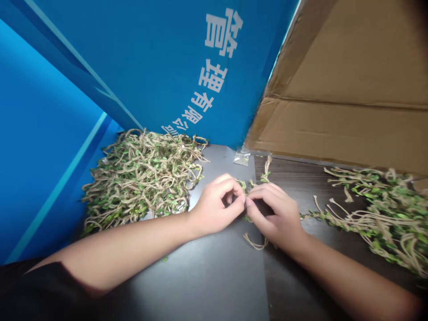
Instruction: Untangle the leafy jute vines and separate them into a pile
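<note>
My left hand [219,203] and my right hand [276,211] meet fingertip to fingertip above the table, thumbs and index fingers pinched together. Between and behind them shows a leafy twine cord [264,177], beige with small green leaves; its loose ends stick out above and below my right hand. Both hands seem closed on this cord, though the exact spot in the pinch is hidden by the fingers. A big heap of similar leafy twine cords [143,174] lies left of my left hand. Right of my right hand spreads another pile of leafy cords [384,218] with frayed ends.
Blue panels [150,58] with white characters stand behind and to the left. A brown cardboard sheet [351,89] rises at the back right. A small clear plastic packet [241,158] lies near its foot. The tabletop is part grey sheet [200,276], part dark wood [301,285].
</note>
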The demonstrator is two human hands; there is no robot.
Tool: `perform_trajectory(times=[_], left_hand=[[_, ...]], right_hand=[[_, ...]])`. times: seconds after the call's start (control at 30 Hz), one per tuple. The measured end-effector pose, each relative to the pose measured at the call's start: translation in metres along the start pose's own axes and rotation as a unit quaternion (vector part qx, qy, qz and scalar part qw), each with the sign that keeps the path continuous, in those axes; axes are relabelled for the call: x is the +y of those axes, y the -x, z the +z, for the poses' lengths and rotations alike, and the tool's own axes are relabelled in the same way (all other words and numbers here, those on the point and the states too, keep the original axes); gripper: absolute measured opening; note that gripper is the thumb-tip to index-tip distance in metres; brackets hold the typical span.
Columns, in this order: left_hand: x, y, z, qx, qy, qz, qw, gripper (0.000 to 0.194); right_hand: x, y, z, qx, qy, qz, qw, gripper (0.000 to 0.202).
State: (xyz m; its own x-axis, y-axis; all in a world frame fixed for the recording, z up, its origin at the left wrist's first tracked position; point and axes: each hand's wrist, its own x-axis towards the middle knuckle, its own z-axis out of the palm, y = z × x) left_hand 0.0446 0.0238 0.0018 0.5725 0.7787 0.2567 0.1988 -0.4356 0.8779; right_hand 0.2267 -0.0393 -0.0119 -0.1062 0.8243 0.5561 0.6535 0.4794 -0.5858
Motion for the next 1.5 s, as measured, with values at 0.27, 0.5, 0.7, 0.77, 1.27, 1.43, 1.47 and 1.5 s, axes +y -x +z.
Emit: perform_trajectory(times=[0.27, 0.5, 0.7, 0.77, 1.27, 1.43, 1.47, 1.5], left_hand=[[0.003, -0.002, -0.002, -0.005, 0.034, -0.010, 0.999, 0.011], [0.000, -0.003, -0.002, 0.007, 0.043, -0.019, 0.999, 0.013], [-0.001, -0.004, -0.001, 0.006, 0.049, -0.047, 0.998, 0.015], [-0.001, -0.004, -0.001, 0.007, 0.054, -0.060, 0.997, 0.016], [0.000, -0.004, 0.000, 0.004, 0.058, -0.051, 0.997, 0.015], [-0.001, -0.004, 0.000, 0.002, 0.058, -0.053, 0.997, 0.013], [-0.002, -0.004, 0.000, 0.003, 0.061, -0.057, 0.997, 0.014], [-0.002, -0.004, 0.000, 0.004, 0.064, -0.059, 0.996, 0.014]], right_hand=[[-0.008, 0.000, -0.007, 0.056, -0.020, -0.023, 0.998, 0.015], [-0.002, 0.000, -0.002, 0.047, 0.047, -0.045, 0.997, 0.027], [0.004, 0.000, 0.003, 0.034, 0.066, -0.038, 0.996, 0.012], [0.006, 0.000, 0.004, 0.023, 0.061, -0.030, 0.997, 0.011], [0.003, 0.005, 0.001, 0.056, -0.064, 0.005, 0.996, 0.031], [0.003, 0.003, 0.003, 0.036, 0.042, -0.035, 0.998, 0.023], [0.003, 0.003, 0.003, 0.033, 0.054, -0.038, 0.997, 0.020], [0.004, 0.003, 0.003, 0.031, 0.063, -0.038, 0.997, 0.018]])
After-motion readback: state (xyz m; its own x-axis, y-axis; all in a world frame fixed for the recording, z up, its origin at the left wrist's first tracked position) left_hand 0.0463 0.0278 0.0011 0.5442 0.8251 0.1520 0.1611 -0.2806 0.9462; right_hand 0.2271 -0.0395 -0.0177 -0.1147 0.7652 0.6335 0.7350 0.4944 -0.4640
